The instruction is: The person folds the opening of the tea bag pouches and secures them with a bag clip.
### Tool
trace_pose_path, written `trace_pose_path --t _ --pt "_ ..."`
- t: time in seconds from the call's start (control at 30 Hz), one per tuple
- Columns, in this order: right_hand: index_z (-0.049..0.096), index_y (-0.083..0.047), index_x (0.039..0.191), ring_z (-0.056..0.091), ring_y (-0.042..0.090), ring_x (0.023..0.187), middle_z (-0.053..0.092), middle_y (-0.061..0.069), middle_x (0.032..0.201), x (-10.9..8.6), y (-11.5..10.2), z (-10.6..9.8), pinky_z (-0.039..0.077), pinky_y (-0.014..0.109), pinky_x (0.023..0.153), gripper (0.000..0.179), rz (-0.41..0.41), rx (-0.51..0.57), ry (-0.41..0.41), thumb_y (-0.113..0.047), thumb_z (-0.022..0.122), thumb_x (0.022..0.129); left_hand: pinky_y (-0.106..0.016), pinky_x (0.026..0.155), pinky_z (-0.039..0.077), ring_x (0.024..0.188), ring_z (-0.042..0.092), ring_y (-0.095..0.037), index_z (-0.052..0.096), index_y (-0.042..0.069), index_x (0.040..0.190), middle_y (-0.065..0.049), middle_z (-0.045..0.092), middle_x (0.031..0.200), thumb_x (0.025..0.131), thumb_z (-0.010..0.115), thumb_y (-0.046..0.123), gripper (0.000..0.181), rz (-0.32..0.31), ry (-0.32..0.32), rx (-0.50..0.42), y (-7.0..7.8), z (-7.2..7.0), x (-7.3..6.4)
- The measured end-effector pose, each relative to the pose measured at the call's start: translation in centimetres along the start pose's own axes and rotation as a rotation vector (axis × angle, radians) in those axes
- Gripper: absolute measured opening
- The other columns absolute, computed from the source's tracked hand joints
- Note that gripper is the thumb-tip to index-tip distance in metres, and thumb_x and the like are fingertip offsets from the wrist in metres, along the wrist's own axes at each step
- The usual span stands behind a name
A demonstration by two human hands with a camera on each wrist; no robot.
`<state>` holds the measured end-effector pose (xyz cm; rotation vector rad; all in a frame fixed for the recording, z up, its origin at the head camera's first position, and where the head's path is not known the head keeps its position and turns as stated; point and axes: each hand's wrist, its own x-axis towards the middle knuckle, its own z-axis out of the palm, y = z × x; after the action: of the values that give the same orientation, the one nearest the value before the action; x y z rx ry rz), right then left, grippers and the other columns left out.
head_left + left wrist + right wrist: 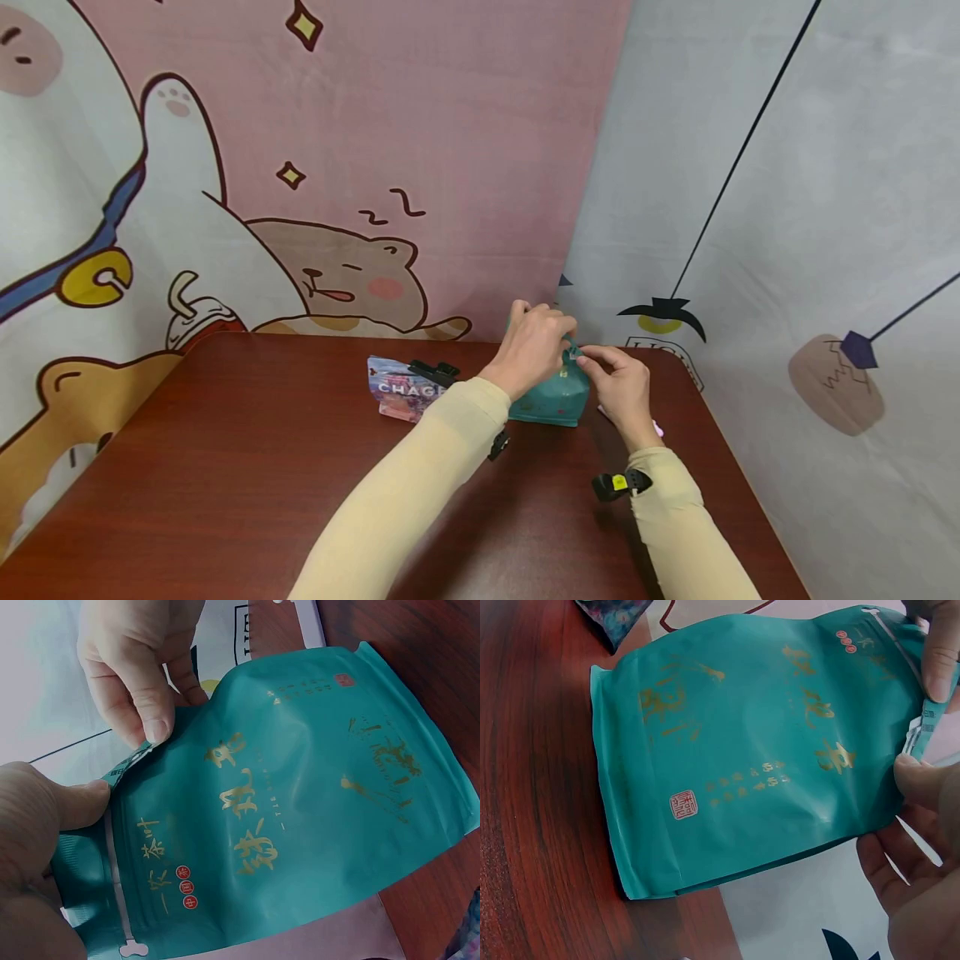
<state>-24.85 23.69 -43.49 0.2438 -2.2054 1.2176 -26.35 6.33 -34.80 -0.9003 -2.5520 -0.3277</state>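
Observation:
A teal tea pouch with gold characters stands on the table toward the back right. My left hand grips its top edge, the thumb laid across the front by the pale zip strip in the left wrist view. With thumb and fingers my right hand pinches the top corner on the other side, where a folded strip with small print shows. The pouch's front bulges in the right wrist view, and its back is hidden. Left of it stands a printed pouch marked with large white letters, partly behind my left sleeve.
A black clip sits at the printed pouch's top. Some small pale pink thing lies mostly hidden behind my right wrist. The brown table ends at a cartoon-printed cloth backdrop behind and to the right.

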Motion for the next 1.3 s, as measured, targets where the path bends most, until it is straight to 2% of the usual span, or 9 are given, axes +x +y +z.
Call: trace_pose_path --t 0.17,0.23,0.3,0.5,0.7,0.8,1.07,1.13,1.3 --pt "0.078 0.001 0.113 0.062 0.005 0.086 0.075 0.020 0.109 -0.2 -0.1 -0.7 0.043 0.012 0.072 0.018 0.057 0.070 -0.093 -0.004 0.069 0.098 -0.037 0.086 0.032 0.085 0.058 -0.011 0.078 0.023 0.103 0.009 0.074 0.097 0.099 0.071 0.018 0.009 0.005 0.010 -0.013 -0.1 0.1 0.0" --pt "0.076 0.001 0.116 0.059 0.005 0.083 0.074 0.021 0.113 -0.3 0.0 -1.0 0.042 0.014 0.070 0.020 0.076 0.078 -0.123 -0.003 0.066 0.100 -0.037 0.086 0.032 0.085 0.059 -0.011 0.079 0.023 0.103 0.009 0.074 0.097 0.098 0.072 0.018 0.009 0.007 0.017 -0.016 -0.1 0.1 0.1" --pt "0.076 0.002 0.118 0.061 0.011 0.085 0.073 0.021 0.116 -0.3 0.1 -1.1 0.041 0.013 0.070 0.021 0.076 0.076 -0.133 0.000 0.065 0.099 -0.037 0.086 0.032 0.085 0.059 -0.011 0.078 0.023 0.102 0.009 0.074 0.096 0.098 0.072 0.019 0.009 0.009 0.020 -0.017 -0.1 0.1 0.1" --pt "0.077 0.004 0.113 0.068 0.032 0.096 0.073 0.022 0.112 -0.2 0.2 -0.9 0.043 0.008 0.076 0.023 0.003 0.078 -0.097 0.010 0.066 0.094 -0.037 0.087 0.033 0.086 0.060 -0.012 0.078 0.024 0.103 0.009 0.074 0.098 0.099 0.072 0.019 0.009 0.006 0.016 -0.014 -0.1 0.1 0.0" --pt "0.078 0.002 0.108 0.069 0.023 0.092 0.074 0.017 0.105 -0.3 0.1 -0.4 0.043 0.009 0.077 0.021 -0.043 0.041 -0.048 0.012 0.068 0.092 -0.037 0.088 0.033 0.088 0.060 -0.012 0.078 0.023 0.105 0.009 0.074 0.100 0.099 0.071 0.020 0.010 0.002 0.003 -0.015 -0.1 0.0 -0.1" --pt "0.079 0.001 0.106 0.068 0.024 0.088 0.074 0.015 0.101 -0.2 0.3 -0.2 0.043 0.009 0.075 0.021 -0.053 0.034 -0.023 0.012 0.070 0.090 -0.035 0.085 0.033 0.087 0.059 -0.012 0.078 0.024 0.106 0.010 0.074 0.100 0.099 0.071 0.022 0.009 0.003 0.000 -0.011 -0.1 0.0 -0.1" --pt "0.080 -0.001 0.102 0.066 0.020 0.084 0.075 0.013 0.095 -0.2 0.6 0.1 0.041 0.010 0.075 0.021 -0.091 -0.025 0.036 0.012 0.072 0.087 -0.030 0.076 0.038 0.077 0.057 -0.013 0.078 0.024 0.101 0.009 0.073 0.093 0.096 0.076 0.029 0.007 0.011 0.058 0.009 -0.7 0.1 0.0" --pt "0.080 -0.001 0.102 0.066 0.025 0.084 0.075 0.013 0.095 -0.2 0.6 0.1 0.041 0.010 0.075 0.021 -0.086 -0.019 0.037 0.012 0.072 0.088 -0.030 0.075 0.037 0.076 0.056 -0.013 0.079 0.024 0.100 0.009 0.074 0.092 0.095 0.076 0.029 0.008 0.006 0.054 0.000 -0.7 0.1 0.0" --pt "0.080 -0.002 0.105 0.066 0.025 0.088 0.074 0.014 0.101 -0.3 0.4 -0.1 0.042 0.011 0.075 0.018 -0.038 0.003 -0.012 0.006 0.072 0.091 -0.030 0.075 0.035 0.072 0.054 -0.012 0.081 0.025 0.098 0.010 0.075 0.090 0.096 0.075 0.028 0.007 -0.035 0.035 -0.033 -0.8 0.0 0.0"
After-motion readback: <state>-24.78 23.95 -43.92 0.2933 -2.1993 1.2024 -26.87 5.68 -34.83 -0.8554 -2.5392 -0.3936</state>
